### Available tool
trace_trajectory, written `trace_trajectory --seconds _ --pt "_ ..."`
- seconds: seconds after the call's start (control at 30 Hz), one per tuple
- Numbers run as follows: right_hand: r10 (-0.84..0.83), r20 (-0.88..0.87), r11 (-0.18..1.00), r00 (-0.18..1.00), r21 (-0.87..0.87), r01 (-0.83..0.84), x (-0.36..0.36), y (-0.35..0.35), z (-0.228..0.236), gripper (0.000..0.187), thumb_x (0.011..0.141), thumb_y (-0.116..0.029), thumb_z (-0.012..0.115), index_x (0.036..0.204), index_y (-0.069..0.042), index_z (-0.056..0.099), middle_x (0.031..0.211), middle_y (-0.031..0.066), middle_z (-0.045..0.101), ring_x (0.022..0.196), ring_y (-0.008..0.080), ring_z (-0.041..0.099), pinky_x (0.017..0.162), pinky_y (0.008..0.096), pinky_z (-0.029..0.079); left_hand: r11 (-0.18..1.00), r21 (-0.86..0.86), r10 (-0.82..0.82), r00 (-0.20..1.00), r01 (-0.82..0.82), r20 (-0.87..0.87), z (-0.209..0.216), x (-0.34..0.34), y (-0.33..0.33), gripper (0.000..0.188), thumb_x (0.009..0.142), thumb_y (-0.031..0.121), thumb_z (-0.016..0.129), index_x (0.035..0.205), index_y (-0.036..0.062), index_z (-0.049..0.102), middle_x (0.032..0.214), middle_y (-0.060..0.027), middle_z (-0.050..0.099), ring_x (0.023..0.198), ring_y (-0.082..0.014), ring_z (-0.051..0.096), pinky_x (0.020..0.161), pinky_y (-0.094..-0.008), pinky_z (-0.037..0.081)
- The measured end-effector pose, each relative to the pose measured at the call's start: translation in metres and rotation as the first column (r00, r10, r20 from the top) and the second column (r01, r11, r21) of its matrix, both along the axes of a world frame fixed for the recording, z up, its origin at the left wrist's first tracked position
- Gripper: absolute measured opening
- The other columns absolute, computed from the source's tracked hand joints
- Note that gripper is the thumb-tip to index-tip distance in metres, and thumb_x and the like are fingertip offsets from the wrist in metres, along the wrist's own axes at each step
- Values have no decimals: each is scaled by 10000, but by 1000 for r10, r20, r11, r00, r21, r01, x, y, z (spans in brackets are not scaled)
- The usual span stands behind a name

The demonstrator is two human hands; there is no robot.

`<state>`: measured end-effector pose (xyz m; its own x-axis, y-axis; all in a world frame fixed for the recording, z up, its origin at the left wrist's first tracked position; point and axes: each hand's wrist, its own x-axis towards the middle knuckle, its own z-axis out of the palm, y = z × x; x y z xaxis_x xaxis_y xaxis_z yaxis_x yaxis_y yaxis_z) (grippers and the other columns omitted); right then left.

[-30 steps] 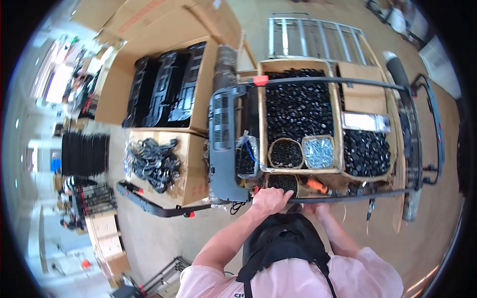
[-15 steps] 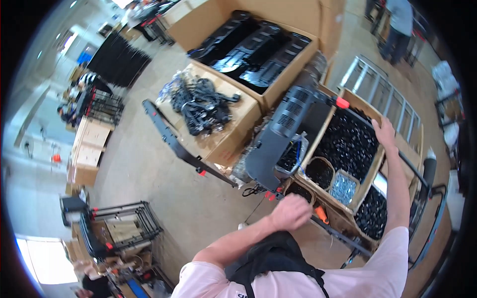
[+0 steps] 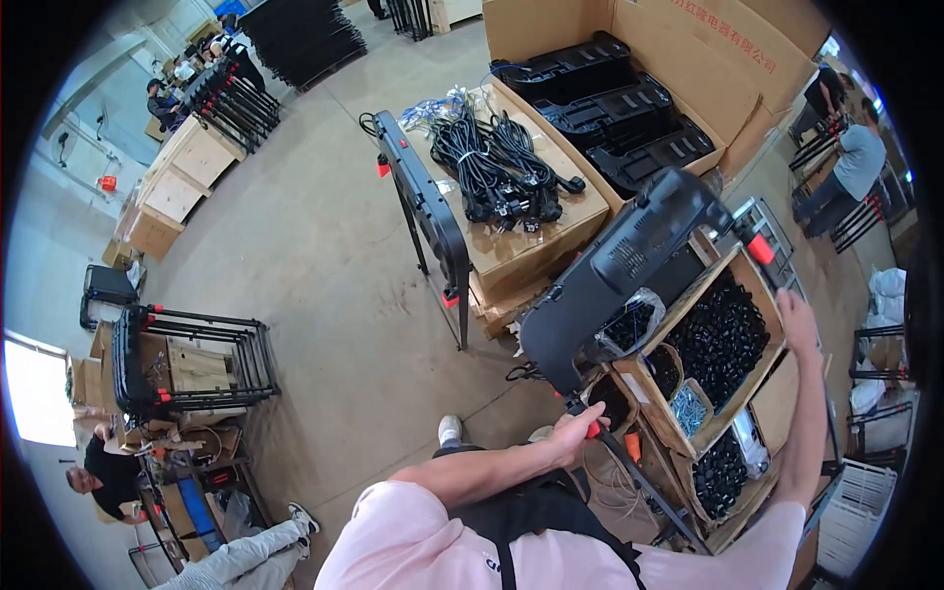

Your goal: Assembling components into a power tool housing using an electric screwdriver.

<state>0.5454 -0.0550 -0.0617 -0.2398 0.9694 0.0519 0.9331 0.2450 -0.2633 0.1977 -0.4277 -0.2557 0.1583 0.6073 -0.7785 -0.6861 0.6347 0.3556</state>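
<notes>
A black frame with a wide plastic console panel (image 3: 619,261) and two tube legs lies tilted in front of me, above the parts boxes. My left hand (image 3: 572,435) is closed around its nearer black tube (image 3: 639,472), beside a red fitting. My right hand (image 3: 798,323) is closed on the farther leg, just below its red sleeve (image 3: 760,249); the tube is mostly hidden behind the fingers and forearm. Under the frame, a wooden box (image 3: 777,339) holds many small black parts (image 3: 723,329) and a small tub of silvery screws (image 3: 688,408).
A carton (image 3: 536,251) bears bundled black power cords (image 3: 497,162). Behind it, a large open carton (image 3: 713,138) holds black plastic covers. Another black frame (image 3: 423,197) stands left of the cords. Stacked frames (image 3: 197,359) and a co-worker (image 3: 108,472) are at left; another person (image 3: 855,162) is at far right.
My left hand, a loose fist before, now grips the near tube by the red fitting. The console frame sits at a different tilt. My view has turned, shifting the cartons right.
</notes>
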Motion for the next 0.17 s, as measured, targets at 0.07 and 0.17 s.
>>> trace_trajectory --seconds 0.07,0.17 --pt "-51 37 999 998 10 51 -43 -35 84 513 1118 -449 478 1069 27 661 849 250 650 834 356 670 801 431 506 993 98 75 997 -71 -33 24 -28 -9 411 1025 430 681 1057 25 742 1059 -85 745 991 -201 683 926 -377 549" --pt "-100 128 988 987 132 83 19 -75 194 474 1124 -425 485 1080 13 661 854 216 664 791 330 643 784 384 505 955 264 131 990 -138 42 94 -98 -9 215 1029 241 642 1032 34 698 1014 -119 756 984 -218 719 883 -352 563"
